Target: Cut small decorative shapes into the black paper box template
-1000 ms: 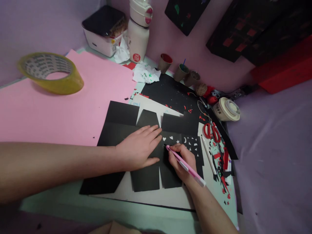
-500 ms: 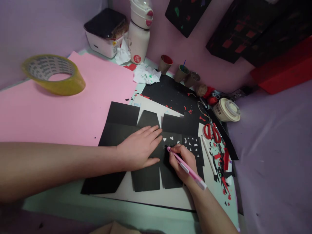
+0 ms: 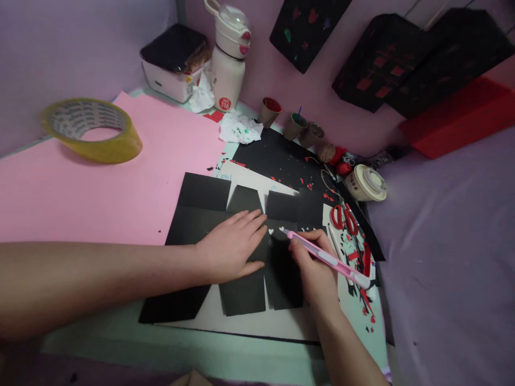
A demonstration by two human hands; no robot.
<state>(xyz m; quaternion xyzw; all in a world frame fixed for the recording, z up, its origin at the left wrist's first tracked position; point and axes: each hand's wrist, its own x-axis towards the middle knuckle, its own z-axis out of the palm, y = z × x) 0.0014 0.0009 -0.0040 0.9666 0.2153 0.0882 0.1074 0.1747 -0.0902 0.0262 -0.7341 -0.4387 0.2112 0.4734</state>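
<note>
A pink craft knife (image 3: 322, 256) is held in my right hand (image 3: 316, 262), fingers closed around its front. Its narrow tip is by a small heart-shaped cut-out in the black card (image 3: 284, 268). My left hand (image 3: 233, 244) lies flat on the same card, fingers spread, just left of the cut-outs. The card has slit, folded flaps along its upper and lower edges. Another heart cut-out is visible near my left fingertips, and my right hand partly covers more cut shapes. Beneath the card lies a white board (image 3: 241, 324).
Red-handled scissors (image 3: 343, 219) and paper scraps lie at the right. A large tape roll (image 3: 94, 131) stands on pink paper (image 3: 100, 203) at left. Behind are a white bottle (image 3: 227, 72), small brown cups (image 3: 295, 126) and a lidded cup (image 3: 367, 183). Black paper lanterns (image 3: 382, 61) hang above.
My right hand has moved right and slightly up with the craft knife, its tip shifting from below the hearts to beside one. My left hand stays in place on the card.
</note>
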